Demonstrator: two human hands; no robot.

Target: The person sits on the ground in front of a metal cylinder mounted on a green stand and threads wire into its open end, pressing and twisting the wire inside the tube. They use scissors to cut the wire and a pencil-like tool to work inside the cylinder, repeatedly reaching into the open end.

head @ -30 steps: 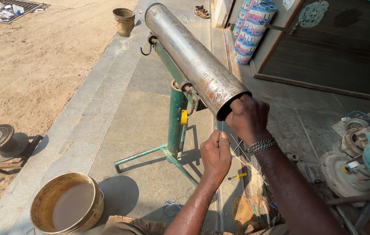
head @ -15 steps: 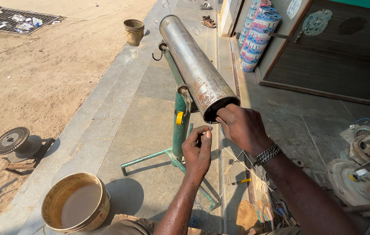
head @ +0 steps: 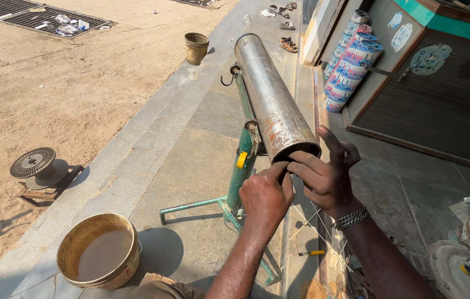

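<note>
both hands at metal pipe mouth

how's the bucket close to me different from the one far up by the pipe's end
The near round yellow-rimmed bucket looks wide and shallow and holds murky liquid; the far brown tapered bucket looks narrower and taller, and its contents cannot be seen. The near one sits on the grey paving by the green stand; the far one sits up the paving near the far end of the long rusty metal pipe. Both stand upright and untouched.

Both hands raised together, L grip & R grip fingers curled.
</note>
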